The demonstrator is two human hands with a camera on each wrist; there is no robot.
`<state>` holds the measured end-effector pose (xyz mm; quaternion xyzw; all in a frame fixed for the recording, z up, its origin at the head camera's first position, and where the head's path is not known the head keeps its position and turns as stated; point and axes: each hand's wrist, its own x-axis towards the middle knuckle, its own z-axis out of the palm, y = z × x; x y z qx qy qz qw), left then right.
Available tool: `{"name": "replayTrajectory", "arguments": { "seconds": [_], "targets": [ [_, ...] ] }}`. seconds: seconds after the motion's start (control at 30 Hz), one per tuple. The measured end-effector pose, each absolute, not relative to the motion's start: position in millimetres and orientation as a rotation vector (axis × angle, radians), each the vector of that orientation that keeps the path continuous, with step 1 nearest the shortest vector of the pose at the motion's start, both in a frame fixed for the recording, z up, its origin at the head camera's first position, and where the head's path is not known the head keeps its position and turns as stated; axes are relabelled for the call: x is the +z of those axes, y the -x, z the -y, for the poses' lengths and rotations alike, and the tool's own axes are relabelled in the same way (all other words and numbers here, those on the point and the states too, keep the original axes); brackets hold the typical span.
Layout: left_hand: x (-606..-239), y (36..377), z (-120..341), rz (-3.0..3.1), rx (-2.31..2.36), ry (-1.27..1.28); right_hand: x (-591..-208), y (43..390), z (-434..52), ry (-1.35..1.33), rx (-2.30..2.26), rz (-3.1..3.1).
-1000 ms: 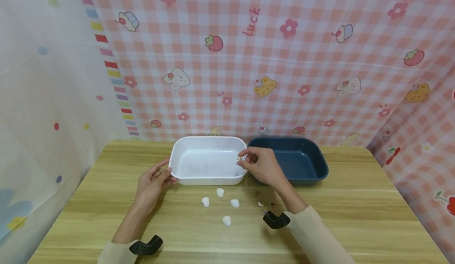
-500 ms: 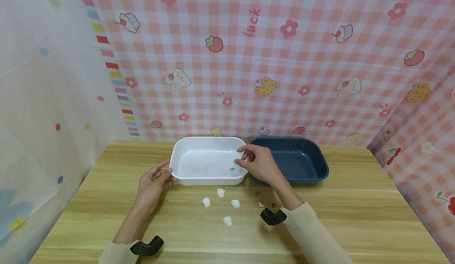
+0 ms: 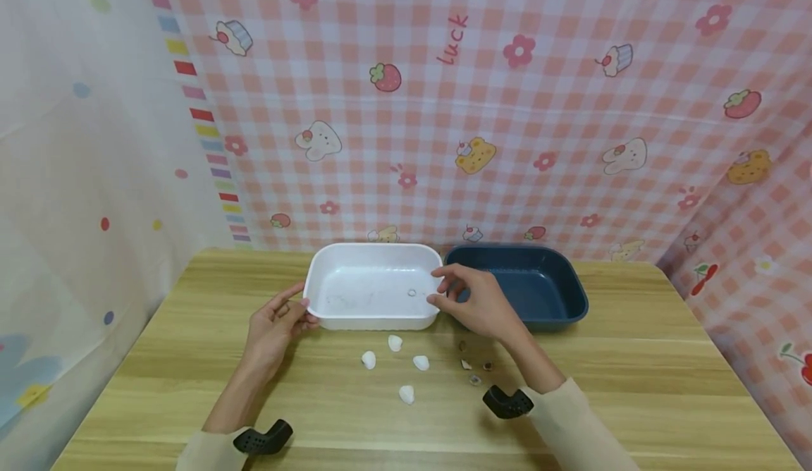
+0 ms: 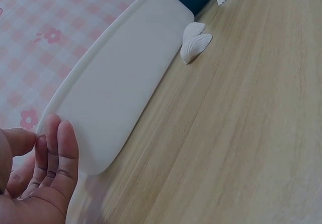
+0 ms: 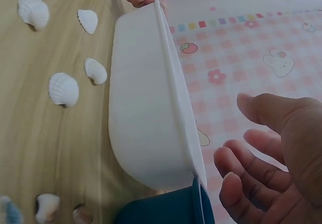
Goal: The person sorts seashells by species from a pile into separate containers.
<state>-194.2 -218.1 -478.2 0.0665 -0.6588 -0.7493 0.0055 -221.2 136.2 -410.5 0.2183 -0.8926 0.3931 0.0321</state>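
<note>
One tiny round thing lies on the floor of the white tub, over toward the right side; it is too small to tell just what it is. The right hand is up by the right end of that tub, with its thumb and first finger bent and a gap between them, and it holds nothing. The left hand grips the tub's left end by the near corner, with thumb and fingers at the rim. The blue tub sits on the right, right up against the white one, and the right arm reaches across in front of it. Four white shells lie on the table in front of the white tub, a bit apart from each other. To the right of them, near the right arm, are four little bits, darker and smaller. Both arms have cream sleeves, with a black piece at each wrist. Behind the tubs hangs a pink checked cloth with bears, bunnies, cakes and strawberries on it.
</note>
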Motion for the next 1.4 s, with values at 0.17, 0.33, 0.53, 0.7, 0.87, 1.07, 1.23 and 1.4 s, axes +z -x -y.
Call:
{"name": "replayTrajectory", "arguments": {
  "seconds": [0.17, 0.33, 0.53, 0.7, 0.87, 1.07, 1.23, 1.4],
  "targets": [
    [-477.8, 194.6, 218.6, 2.069, -2.336, -0.207, -413.1, 211.3, -142.7, -0.68, 1.224, 2.761],
    [-477.7, 194.6, 219.1, 2.069, -2.34, -0.212, -417.0, 202.1, -151.5, -0.664, 1.227, 2.775],
    [-478.1, 194.0, 219.2, 2.069, -2.344, -0.222, -422.0, 192.5, -160.9, -0.68, 1.211, 2.789],
    [-478.5, 193.8, 218.9, 2.067, -2.344, -0.225, -429.1, 187.3, -168.9, -0.748, 1.201, 2.755],
    [-479.0, 193.6, 218.7, 2.075, -2.341, -0.22, -436.0, 182.2, -178.3, -0.788, 1.245, 2.755],
    [-478.2, 194.1, 218.1, 2.07, -2.34, -0.212, -443.8, 176.0, -187.2, -0.816, 1.254, 2.771],
    [-477.3, 193.9, 218.3, 2.066, -2.339, -0.209, -453.6, 172.3, -194.8, -0.802, 1.237, 2.783],
    [-477.5, 193.8, 218.4, 2.06, -2.338, -0.205, -465.6, 172.0, -206.5, -0.745, 1.288, 2.809]
  ]
}}
